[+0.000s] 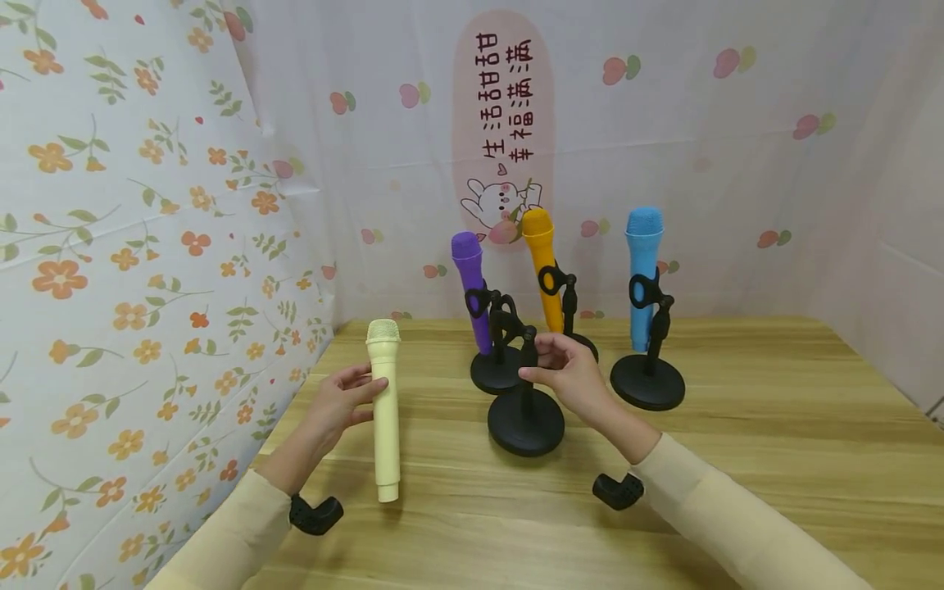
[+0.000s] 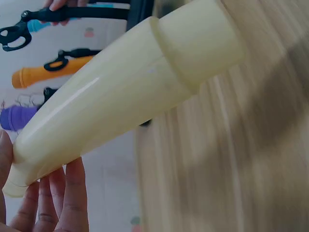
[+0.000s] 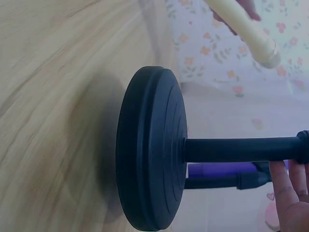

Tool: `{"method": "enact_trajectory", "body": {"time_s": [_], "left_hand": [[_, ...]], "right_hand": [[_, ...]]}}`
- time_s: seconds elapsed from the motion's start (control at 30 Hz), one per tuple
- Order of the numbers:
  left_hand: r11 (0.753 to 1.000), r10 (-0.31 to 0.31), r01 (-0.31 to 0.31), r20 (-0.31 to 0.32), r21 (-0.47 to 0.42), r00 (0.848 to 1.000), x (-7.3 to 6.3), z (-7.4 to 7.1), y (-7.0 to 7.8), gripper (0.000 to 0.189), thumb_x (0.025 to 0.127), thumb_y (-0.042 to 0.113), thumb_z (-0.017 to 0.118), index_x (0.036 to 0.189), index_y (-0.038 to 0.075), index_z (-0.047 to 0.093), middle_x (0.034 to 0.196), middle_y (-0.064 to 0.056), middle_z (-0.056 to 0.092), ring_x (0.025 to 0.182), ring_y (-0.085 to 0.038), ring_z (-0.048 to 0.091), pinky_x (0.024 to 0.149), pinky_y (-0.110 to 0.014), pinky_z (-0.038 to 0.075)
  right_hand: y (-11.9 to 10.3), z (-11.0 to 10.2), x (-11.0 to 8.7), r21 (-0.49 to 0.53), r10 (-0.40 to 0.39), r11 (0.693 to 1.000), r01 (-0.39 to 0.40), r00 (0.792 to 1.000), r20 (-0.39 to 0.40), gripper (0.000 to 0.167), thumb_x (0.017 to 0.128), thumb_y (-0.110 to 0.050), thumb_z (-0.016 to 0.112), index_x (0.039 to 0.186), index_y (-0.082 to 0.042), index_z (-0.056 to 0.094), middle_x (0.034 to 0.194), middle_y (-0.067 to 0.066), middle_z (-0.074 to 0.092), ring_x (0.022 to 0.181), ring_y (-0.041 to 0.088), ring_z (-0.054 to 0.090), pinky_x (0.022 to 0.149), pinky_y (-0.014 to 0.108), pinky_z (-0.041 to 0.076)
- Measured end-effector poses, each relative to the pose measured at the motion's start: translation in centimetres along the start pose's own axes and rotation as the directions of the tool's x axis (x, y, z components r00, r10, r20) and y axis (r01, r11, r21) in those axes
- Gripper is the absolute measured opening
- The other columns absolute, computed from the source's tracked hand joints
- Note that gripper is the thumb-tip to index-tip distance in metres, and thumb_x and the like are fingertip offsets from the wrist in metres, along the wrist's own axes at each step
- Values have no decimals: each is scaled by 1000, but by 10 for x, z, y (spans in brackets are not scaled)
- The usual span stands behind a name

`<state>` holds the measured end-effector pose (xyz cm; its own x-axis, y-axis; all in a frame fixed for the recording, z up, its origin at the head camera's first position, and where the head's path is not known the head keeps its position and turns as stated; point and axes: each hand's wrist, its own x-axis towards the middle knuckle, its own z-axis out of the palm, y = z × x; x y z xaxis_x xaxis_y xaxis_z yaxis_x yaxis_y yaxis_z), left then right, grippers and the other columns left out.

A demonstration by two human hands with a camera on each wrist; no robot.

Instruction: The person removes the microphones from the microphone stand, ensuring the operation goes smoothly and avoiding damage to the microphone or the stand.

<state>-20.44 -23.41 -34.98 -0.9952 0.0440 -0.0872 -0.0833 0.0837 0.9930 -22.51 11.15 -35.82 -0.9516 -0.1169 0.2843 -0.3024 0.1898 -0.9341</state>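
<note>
My left hand [image 1: 341,401] holds a pale yellow microphone [image 1: 385,410] upright by its upper handle, thumb on one side and fingers on the other. In the left wrist view the microphone's handle end [image 2: 203,43] points up and right over the wooden table. My right hand [image 1: 571,377] pinches the post of a black microphone stand [image 1: 526,422] just below its joint. The stand's round base [image 3: 152,150] is close over the table, with a shadow beside it, and its clip [image 1: 506,321] holds no microphone.
Behind stand a purple microphone [image 1: 468,254], an orange one [image 1: 539,233] and a blue one [image 1: 645,233], each in its own black stand. The blue one's base [image 1: 647,382] sits to the right of my right hand. Flowered cloth [image 1: 133,270] borders the table [image 1: 774,442] on the left.
</note>
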Motion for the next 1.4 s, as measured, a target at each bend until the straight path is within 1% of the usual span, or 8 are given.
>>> {"method": "enact_trajectory", "body": {"time_s": [0.23, 0.33, 0.57, 0.73, 0.93, 1.13, 1.3, 1.4], "left_hand": [[998, -27, 26, 7, 60, 1000, -6, -23, -6, 61, 94, 19, 67, 142, -6, 39, 110, -6, 59, 89, -12, 62, 76, -34, 56], [996, -31, 30, 7, 86, 1000, -7, -34, -9, 62, 95, 21, 65, 143, -6, 37, 110, -6, 59, 90, -11, 62, 76, -34, 56], [994, -46, 44, 23, 97, 999, -9, -59, -14, 64, 97, 23, 63, 145, -7, 33, 107, 0, 60, 89, -13, 62, 77, -33, 55], [987, -65, 61, 24, 149, 998, -12, -75, -19, 66, 98, 26, 61, 146, -8, 30, 107, 1, 61, 90, -14, 60, 78, -34, 54], [976, -101, 95, 19, 194, 995, -18, -87, -23, 65, 98, 28, 61, 145, -8, 32, 109, -1, 61, 93, -14, 61, 80, -36, 54], [974, -113, 100, 52, 204, 992, -19, -97, -30, 60, 97, 28, 62, 142, -5, 40, 105, 1, 63, 92, -15, 61, 77, -36, 53], [972, -127, 108, 80, 210, 989, -22, -105, -34, 59, 98, 27, 60, 143, -7, 39, 105, 0, 62, 93, -16, 62, 77, -38, 53], [970, -147, 126, 85, 209, 986, -25, -108, -37, 60, 98, 27, 60, 142, -8, 39, 106, -1, 62, 94, -17, 62, 79, -40, 53]], "right_hand": [[-9, 16, 8, 5, 18, 1000, -18, 999, 32, 47, 81, -9, 80, 123, -2, 60, 114, 11, 61, 100, 27, 58, 88, 35, 51], [-13, 23, 12, 14, 20, 1000, -21, 999, 45, 48, 81, -9, 80, 124, -3, 60, 115, 11, 61, 101, 27, 59, 88, 37, 51], [-19, 39, 22, 52, 4, 999, -8, 997, 72, 48, 80, -5, 80, 124, -2, 60, 112, 10, 63, 96, 25, 61, 84, 33, 54], [-22, 49, 27, 64, 6, 998, -12, 996, 91, 47, 80, -4, 79, 123, -2, 61, 110, 10, 62, 94, 23, 59, 84, 31, 53], [-25, 60, 34, 67, 9, 998, -16, 996, 94, 46, 80, -5, 80, 121, -5, 62, 110, 8, 63, 95, 23, 57, 85, 31, 52], [-26, 73, 41, 87, 1, 996, -8, 997, 82, 44, 79, -2, 80, 120, -4, 63, 111, 10, 64, 96, 25, 59, 87, 34, 52], [-27, 84, 46, 105, 1, 994, -10, 996, 90, 44, 79, -2, 80, 119, -5, 63, 108, 9, 66, 94, 25, 62, 85, 37, 54], [-26, 91, 49, 110, 4, 994, -14, 996, 86, 42, 79, -2, 80, 118, -6, 64, 106, 7, 66, 92, 24, 64, 83, 36, 55]]}}
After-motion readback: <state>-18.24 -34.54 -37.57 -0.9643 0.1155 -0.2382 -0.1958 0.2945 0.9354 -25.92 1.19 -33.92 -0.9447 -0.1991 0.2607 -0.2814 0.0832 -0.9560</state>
